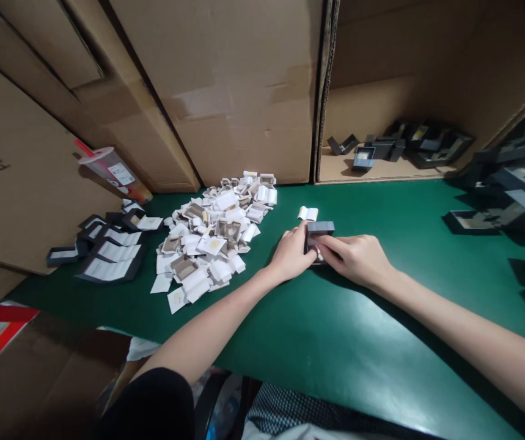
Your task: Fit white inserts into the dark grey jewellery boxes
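Note:
A small dark hinged box [321,227] stands on the green table with its lid raised. My left hand [292,253] is closed around the box's left side. My right hand [358,260] is closed, its fingertips pressed together inside the box's opening; what they hold, if anything, is hidden. Just behind the box lies a loose folded white card insert [308,213]. To the left spreads a heap of white and grey folded card inserts [211,244].
Open dark boxes with white linings [113,253] lie at the far left, near a drink cup [113,173] with a red straw. More dark boxes [495,220] are at the right. An open carton [381,101] at the back holds several. Tall cardboard boxes [234,85] border the green table [280,330].

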A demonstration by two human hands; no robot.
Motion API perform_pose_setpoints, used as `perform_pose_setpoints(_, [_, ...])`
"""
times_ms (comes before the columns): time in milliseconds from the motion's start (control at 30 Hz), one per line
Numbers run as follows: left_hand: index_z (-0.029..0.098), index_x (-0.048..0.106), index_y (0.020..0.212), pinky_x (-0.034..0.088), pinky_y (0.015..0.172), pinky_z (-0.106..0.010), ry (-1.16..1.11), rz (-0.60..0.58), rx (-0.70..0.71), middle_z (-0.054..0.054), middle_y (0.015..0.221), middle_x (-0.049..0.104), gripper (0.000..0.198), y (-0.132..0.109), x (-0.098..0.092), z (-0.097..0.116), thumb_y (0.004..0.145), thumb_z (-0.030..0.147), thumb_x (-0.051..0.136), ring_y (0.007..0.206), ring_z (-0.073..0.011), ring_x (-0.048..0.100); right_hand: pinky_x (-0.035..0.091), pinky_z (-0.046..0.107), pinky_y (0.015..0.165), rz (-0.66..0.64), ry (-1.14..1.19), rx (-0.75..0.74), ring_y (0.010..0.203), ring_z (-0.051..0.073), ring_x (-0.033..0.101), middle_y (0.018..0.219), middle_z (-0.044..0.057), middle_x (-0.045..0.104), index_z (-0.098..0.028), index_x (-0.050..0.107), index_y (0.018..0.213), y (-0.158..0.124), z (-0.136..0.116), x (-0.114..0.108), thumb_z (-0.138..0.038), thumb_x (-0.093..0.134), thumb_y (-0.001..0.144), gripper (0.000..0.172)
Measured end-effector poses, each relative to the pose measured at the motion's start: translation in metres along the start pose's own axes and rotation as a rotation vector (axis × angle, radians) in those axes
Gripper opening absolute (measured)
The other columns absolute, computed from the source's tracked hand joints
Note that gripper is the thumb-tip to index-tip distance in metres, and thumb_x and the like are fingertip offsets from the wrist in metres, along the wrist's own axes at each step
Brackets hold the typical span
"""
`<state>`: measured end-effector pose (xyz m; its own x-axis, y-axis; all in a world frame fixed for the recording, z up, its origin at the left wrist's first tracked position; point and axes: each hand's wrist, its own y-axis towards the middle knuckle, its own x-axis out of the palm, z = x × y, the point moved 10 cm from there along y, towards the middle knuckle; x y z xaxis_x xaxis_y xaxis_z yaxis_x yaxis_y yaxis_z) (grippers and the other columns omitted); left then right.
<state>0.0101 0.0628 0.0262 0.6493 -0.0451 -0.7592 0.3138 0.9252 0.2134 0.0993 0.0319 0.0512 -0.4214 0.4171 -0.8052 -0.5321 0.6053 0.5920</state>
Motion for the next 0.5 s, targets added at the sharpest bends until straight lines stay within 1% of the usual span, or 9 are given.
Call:
perform_pose_setpoints(133, [0.017,0.048,0.105,0.047,0.077,-0.036,-0.014,-0.003,0.006,-0.006,0.090,0.063,0.032,0.000,-0.001,0.001,0.074,0.015,0.052,0.081,-0.0236,0.060,0.016,0.025,0.048,-0.088,0.029,0.135,0.043,0.010,0.046,0.060,0.000,0.067,-0.026,0.071,0.096,-0.002,0.009,0.008,-0.037,0.041,0.091,0.032])
perform_pose_setpoints(233, [0.018,0.048,0.107,0.048,0.077,-0.036,-0.023,-0.004,0.014,-0.006,0.091,0.064,0.033,0.000,-0.001,0.001,0.075,0.016,0.052,0.082,-0.0235,0.061,0.018,0.024,0.048,-0.145,0.073,0.210,0.045,0.012,0.049,0.056,0.000,0.064,-0.027,0.070,0.103,-0.002,0.014,0.011,-0.038,0.041,0.090,0.033])
perform_pose_setpoints(367, [0.019,0.049,0.105,0.048,0.079,-0.034,-0.068,-0.005,0.011,-0.005,0.095,0.065,0.025,0.000,-0.001,0.000,0.081,0.022,0.051,0.086,-0.0227,0.061,0.021,0.024,0.048,-0.203,0.140,0.258,0.045,0.013,0.049,0.055,0.000,0.062,-0.029,0.068,0.109,-0.003,0.018,0.017,-0.038,0.041,0.091,0.034])
perform_pose_setpoints(500, [0.020,0.050,0.101,0.048,0.078,-0.031,-0.143,0.019,-0.017,-0.003,0.094,0.065,0.017,0.000,-0.003,-0.004,0.087,0.020,0.040,0.086,-0.0199,0.062,0.022,0.025,0.049,-0.201,0.141,0.252,0.045,0.014,0.050,0.056,0.000,0.063,-0.029,0.067,0.112,-0.003,0.020,0.019,-0.036,0.039,0.091,0.036])
